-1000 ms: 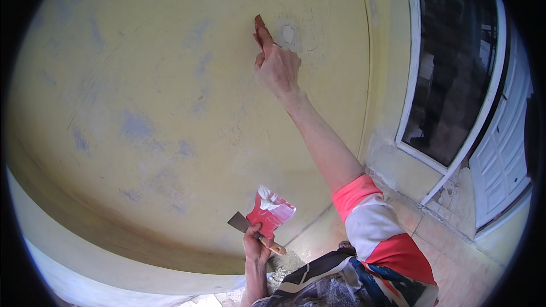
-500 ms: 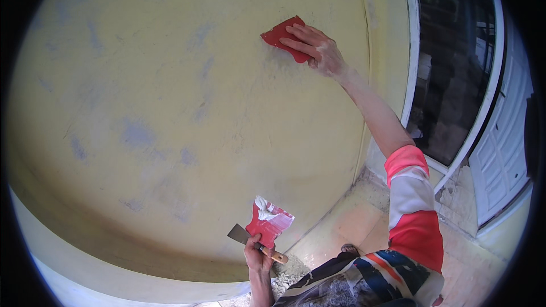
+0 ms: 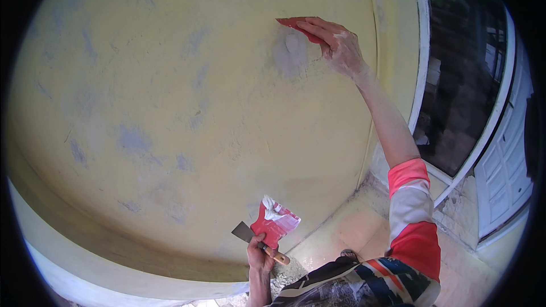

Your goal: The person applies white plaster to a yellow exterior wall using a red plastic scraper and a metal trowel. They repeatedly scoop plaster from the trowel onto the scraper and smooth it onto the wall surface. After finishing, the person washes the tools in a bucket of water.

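Note:
My right hand (image 3: 340, 45) is closed on a red plastic spreader (image 3: 301, 24), tilted with its edge close to the yellow wall (image 3: 227, 102). Just below the spreader is a greyish patch (image 3: 287, 54) with a pale smear of filler at its top. Low in the view, my left hand (image 3: 260, 254) grips a putty knife (image 3: 244, 232) with a steel blade and wooden handle. The same hand pinches a second red spreader (image 3: 273, 224), which carries a lump of white filler (image 3: 271, 207). Its fingers are partly hidden behind these tools.
Bluish-grey patches (image 3: 133, 139) mark the wall in several places. A white-framed dark window (image 3: 463, 74) and a white panelled door (image 3: 503, 165) stand at the right. The tiled floor (image 3: 364, 227) meets the wall below, with rubble (image 3: 290, 273) near my left forearm.
My right hand has moved slightly right and turned the spreader edge-on, uncovering the grey patch with its pale smear. The left hand keeps the same hold on its tools.

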Demonstrator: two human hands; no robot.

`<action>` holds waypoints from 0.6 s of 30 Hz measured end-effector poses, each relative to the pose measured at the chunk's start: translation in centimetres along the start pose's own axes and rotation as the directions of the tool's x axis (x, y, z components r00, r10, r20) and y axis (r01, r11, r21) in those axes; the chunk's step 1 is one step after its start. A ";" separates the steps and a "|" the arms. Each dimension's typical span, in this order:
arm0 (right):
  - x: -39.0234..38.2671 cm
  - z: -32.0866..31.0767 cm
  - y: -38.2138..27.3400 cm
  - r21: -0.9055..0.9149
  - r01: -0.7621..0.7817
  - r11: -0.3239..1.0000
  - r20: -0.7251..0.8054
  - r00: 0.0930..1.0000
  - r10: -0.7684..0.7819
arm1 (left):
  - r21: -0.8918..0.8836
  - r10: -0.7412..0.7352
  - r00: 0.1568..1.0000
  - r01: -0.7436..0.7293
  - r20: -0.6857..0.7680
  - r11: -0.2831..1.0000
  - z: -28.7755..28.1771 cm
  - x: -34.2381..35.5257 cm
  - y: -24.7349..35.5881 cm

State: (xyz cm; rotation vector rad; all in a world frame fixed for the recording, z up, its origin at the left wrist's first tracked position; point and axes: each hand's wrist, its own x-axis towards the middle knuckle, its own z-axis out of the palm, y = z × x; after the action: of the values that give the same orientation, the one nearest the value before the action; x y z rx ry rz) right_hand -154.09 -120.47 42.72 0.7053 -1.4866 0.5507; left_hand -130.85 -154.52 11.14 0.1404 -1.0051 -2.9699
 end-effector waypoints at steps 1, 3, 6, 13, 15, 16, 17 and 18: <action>1.9 -0.9 -0.9 0.040 -0.022 0.999 0.020 1.000 0.021 | -0.006 -0.002 1.000 0.002 -0.006 1.000 0.0 0.1 -0.2; 3.9 -1.1 -0.6 0.039 -0.041 0.998 0.049 0.998 0.039 | 0.021 -0.001 1.000 0.001 -0.005 1.000 0.3 -0.1 -0.1; 4.1 -0.5 0.8 -0.065 0.019 0.998 0.067 0.998 -0.015 | 0.041 0.004 0.999 -0.003 -0.038 0.999 0.4 0.1 -0.2; -5.9 -1.0 -1.0 0.198 -0.212 0.957 0.257 0.953 0.158 | 0.031 0.017 1.000 -0.017 -0.016 0.999 0.5 0.0 0.1; -6.1 -0.7 -0.9 0.324 -0.465 0.824 0.274 0.880 0.388 | 0.010 0.009 1.000 -0.009 0.002 1.000 1.0 0.1 0.1; -6.3 0.2 -0.1 0.383 -0.517 0.766 0.232 0.856 0.462 | 0.007 0.003 0.999 -0.003 0.037 1.000 0.6 0.4 0.0; -6.3 0.8 0.5 0.442 -0.558 0.702 0.193 0.823 0.534 | 0.004 -0.004 0.997 0.004 0.071 1.000 0.5 0.7 -0.1; -6.3 0.9 0.5 0.437 -0.589 0.680 0.198 0.801 0.565 | 0.009 0.003 0.998 -0.004 0.058 1.000 0.4 0.6 -0.2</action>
State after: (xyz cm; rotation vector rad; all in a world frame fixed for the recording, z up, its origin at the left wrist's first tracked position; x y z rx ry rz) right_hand -155.26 -120.25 36.49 0.6088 -1.6309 1.4487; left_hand -131.50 -154.19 11.29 0.0530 -1.0229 -2.9829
